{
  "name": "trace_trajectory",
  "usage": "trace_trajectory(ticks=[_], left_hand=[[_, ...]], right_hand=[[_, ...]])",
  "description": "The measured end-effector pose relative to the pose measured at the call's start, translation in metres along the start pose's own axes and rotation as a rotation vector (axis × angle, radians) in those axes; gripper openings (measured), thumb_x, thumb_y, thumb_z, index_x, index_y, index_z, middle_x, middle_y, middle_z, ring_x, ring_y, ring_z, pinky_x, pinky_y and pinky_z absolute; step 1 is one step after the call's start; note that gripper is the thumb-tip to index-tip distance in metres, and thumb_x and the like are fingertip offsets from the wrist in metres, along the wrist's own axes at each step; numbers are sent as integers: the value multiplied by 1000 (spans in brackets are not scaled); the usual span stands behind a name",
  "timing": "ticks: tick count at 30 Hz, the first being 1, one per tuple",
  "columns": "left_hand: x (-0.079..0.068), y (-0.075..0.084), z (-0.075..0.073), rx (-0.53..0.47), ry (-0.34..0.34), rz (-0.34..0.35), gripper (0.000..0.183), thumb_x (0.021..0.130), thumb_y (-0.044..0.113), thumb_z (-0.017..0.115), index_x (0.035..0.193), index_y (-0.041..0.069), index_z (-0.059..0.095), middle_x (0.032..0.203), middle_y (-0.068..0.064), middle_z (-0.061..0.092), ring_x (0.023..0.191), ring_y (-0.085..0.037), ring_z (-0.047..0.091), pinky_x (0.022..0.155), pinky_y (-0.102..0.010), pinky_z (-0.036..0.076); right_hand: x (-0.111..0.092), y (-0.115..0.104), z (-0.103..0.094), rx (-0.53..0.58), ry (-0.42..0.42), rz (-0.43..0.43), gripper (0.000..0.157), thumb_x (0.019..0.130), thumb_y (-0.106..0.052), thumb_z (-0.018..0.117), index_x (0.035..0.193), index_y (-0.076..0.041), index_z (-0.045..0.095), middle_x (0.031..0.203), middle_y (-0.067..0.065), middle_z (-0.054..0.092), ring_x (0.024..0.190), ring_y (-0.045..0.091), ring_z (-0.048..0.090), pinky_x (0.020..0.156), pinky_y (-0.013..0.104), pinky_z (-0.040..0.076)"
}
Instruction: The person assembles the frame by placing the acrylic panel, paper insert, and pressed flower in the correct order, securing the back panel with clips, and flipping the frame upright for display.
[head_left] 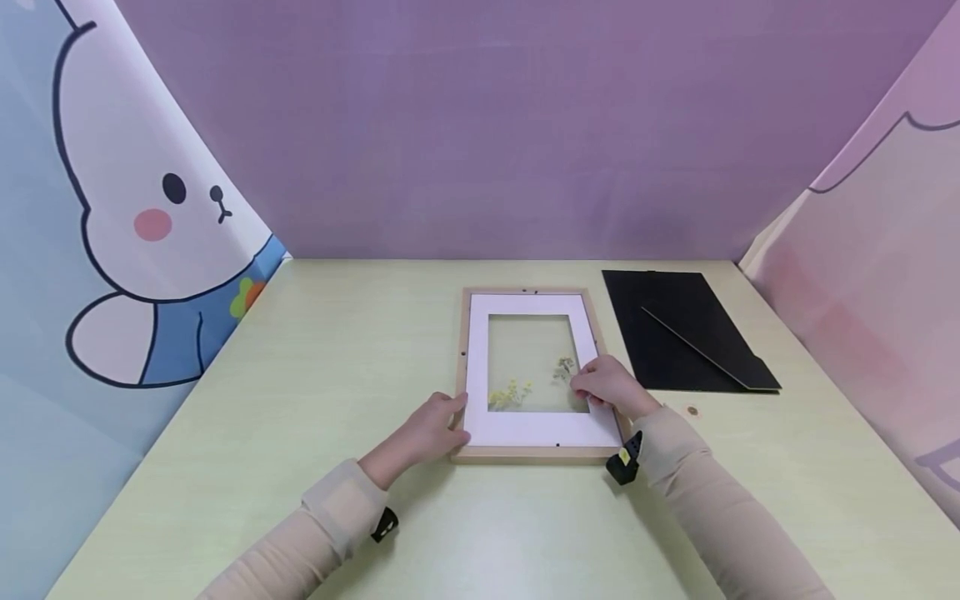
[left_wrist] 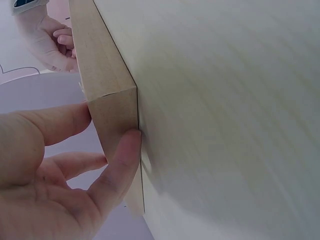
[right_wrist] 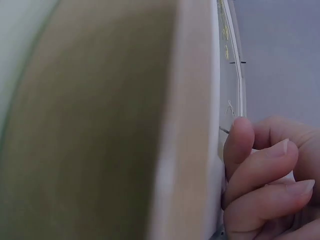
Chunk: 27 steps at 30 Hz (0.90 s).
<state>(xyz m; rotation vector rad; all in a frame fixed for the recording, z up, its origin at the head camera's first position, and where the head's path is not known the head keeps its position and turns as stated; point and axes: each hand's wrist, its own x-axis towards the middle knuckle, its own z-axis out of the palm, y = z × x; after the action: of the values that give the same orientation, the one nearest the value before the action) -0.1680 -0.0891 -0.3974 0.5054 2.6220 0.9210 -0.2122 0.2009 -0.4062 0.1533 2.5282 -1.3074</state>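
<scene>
Smooth wooden frame, matt black board

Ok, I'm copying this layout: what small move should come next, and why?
Perhaps settle the darker sprig within the opening of the white mat: the right hand is at its stem, whether pinching it is unclear; the yellow flowers sit apart at lower left, and the left hand touches the wooden frame.

The right hand covers part of the frame; whether it touches the nearest sprig is too small to tell. The head view cuts both sleeves below, and the right wrist view blurs the frame's near side
</scene>
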Motion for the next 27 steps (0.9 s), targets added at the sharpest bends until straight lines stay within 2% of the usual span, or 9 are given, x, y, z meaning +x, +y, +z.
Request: trace_trajectory(ticks=[6, 10, 16, 22, 27], left_hand=[[1, 1, 1, 7, -5, -10, 62, 85, 10, 65, 137, -5, 36, 128, -29, 40, 108, -32, 47, 82, -40, 44], [1, 0, 1, 8, -7, -9, 61, 85, 10, 65, 137, -5, 36, 127, -29, 41, 108, -32, 47, 81, -39, 45], [0, 0, -1, 11, 1, 2, 61, 85, 8, 64, 137, -6, 36, 127, -30, 40, 104, -30, 48, 77, -37, 45], [-1, 1, -1, -12, -2, 12, 62, 84, 7, 65, 137, -6, 35, 127, -30, 39, 95, -27, 48, 66, -32, 45], [-1, 2, -1, 2, -3, 1, 62, 85, 8, 64, 138, -5, 35, 128, -29, 39, 107, -32, 47, 77, -37, 45]], right_hand=[[-2, 1, 1, -9, 11, 0, 18, 82, -8, 56, 66, -1, 61, 49, -1, 44, 40, 8, 34, 40, 21, 26], [-7, -2, -5, 13, 8, -29, 18, 86, -11, 57, 75, 2, 63, 57, 1, 52, 45, 8, 40, 42, 21, 31], [-22, -8, -32, 33, 60, -80, 24, 89, -15, 57, 91, 9, 61, 68, 7, 58, 48, 9, 42, 44, 22, 36], [-39, 9, -65, 46, 85, -105, 28, 90, -16, 56, 96, 12, 57, 71, 7, 58, 51, 8, 44, 46, 22, 39], [-49, 25, -83, 70, 92, -71, 31, 90, -20, 56, 96, 11, 54, 69, 2, 55, 49, 6, 42, 44, 23, 36]])
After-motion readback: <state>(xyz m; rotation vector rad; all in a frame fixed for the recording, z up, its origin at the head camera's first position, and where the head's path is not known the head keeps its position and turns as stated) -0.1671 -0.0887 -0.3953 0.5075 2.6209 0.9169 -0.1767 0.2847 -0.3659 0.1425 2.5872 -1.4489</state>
